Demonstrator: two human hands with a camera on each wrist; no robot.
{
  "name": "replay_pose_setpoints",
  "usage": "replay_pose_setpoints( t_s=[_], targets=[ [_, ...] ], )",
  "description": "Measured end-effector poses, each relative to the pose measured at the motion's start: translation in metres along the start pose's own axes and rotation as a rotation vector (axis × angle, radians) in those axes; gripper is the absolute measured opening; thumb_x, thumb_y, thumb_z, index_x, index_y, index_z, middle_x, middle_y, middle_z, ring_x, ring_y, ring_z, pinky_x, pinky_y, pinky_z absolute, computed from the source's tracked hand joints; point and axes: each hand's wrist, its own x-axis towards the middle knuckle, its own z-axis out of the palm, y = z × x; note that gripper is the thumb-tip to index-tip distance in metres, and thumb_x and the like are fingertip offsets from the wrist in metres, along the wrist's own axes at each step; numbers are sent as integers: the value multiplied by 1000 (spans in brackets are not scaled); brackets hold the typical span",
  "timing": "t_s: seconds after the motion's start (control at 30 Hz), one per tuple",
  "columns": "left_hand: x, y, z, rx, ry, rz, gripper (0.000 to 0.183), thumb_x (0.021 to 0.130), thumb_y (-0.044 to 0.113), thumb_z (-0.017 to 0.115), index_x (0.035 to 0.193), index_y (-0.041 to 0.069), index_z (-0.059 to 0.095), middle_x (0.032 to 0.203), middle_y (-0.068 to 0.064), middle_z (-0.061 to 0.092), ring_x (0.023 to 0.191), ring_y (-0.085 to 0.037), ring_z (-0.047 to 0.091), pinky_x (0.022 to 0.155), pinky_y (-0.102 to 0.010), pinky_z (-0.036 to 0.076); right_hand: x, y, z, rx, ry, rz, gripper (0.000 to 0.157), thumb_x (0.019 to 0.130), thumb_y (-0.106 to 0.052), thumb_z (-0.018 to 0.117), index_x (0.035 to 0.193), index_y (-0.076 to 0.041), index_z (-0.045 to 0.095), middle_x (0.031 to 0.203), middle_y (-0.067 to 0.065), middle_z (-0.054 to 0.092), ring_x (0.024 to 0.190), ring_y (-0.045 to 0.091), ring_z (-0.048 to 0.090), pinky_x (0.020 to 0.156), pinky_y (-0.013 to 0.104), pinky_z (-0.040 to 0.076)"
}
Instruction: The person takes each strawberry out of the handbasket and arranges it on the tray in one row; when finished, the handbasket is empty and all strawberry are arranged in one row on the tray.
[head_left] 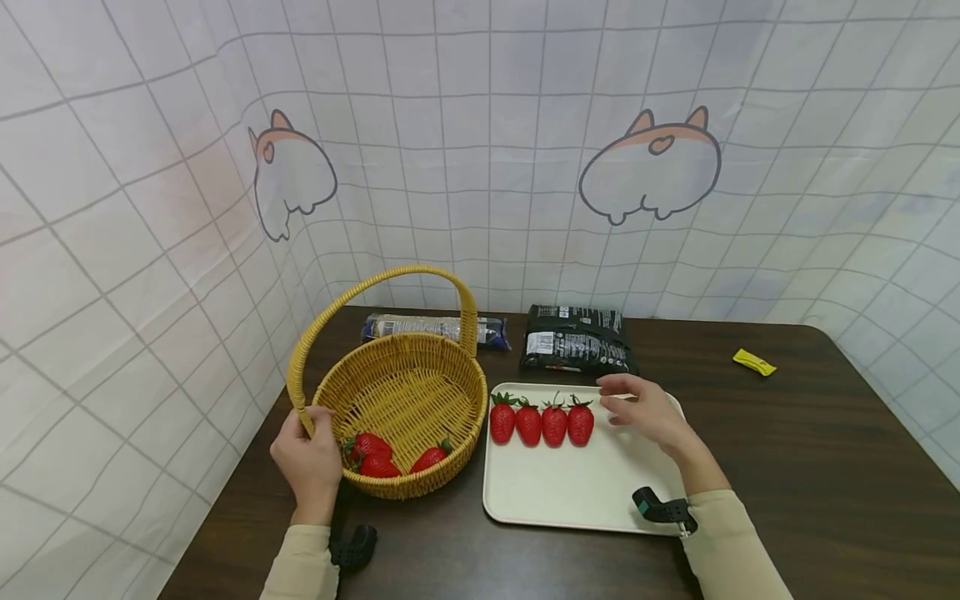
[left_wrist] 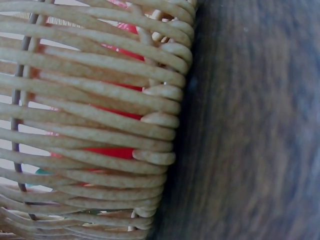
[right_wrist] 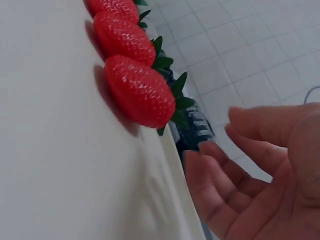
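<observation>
My left hand [head_left: 307,457] grips the base of the handle on a yellow woven basket [head_left: 423,392]. Inside the basket, near its front wall, lie red strawberries [head_left: 372,450] with green leaves. The left wrist view shows the basket's woven side [left_wrist: 90,130] close up, with red visible through the gaps. On a white tray [head_left: 570,496], several strawberries [head_left: 554,425] form a row, leaves pointing away. My right hand [head_left: 648,414] hovers over the tray just right of the row, fingers loosely bent and holding nothing. In the right wrist view it is apart from the nearest strawberry [right_wrist: 140,92].
Behind the tray lies a black package [head_left: 577,340]. A long wrapped packet [head_left: 487,332] rests behind the basket. At the right of the dark table [head_left: 795,442] is a small yellow packet [head_left: 754,362]. A white gridded curtain [head_left: 480,167] hangs at the back and sides.
</observation>
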Motion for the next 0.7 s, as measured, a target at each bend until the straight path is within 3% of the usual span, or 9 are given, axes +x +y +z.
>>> replay_pose_setpoints(
  t_s=[0.1, 0.27, 0.53, 0.7],
  targets=[
    [1, 0, -1, -3, -2, -2, 20, 88, -5, 60, 72, 2, 69, 49, 1, 42, 39, -6, 27, 39, -21, 21, 0, -8, 2, 10, 68, -34, 39, 98, -16, 58, 132, 1, 53, 123, 22, 59, 103, 39, 59, 73, 33, 56],
    [1, 2, -1, 1, -6, -3, 19, 88, -5, 61, 72, 2, 69, 49, 1, 43, 39, -6, 27, 39, -21, 21, -3, -27, 13, 48, 83, -80, 33, 99, -15, 58, 129, -1, 57, 122, 23, 61, 98, 34, 60, 73, 32, 55],
    [0, 1, 0, -6, -6, -4, 20, 88, -5, 60, 72, 2, 69, 50, 1, 42, 39, -7, 27, 38, -22, 21, -3, -69, 52, 71, -31, -206, 24, 97, -12, 60, 120, -5, 64, 116, 15, 65, 96, 22, 63, 79, 41, 56],
    [-2, 1, 1, -6, -7, -14, 19, 88, -5, 60, 72, 2, 69, 50, 1, 44, 39, -7, 28, 38, -22, 22, 1, -95, 80, 61, -113, -294, 20, 97, -11, 60, 116, -9, 67, 114, 12, 67, 92, 22, 65, 81, 45, 54]
  ],
)
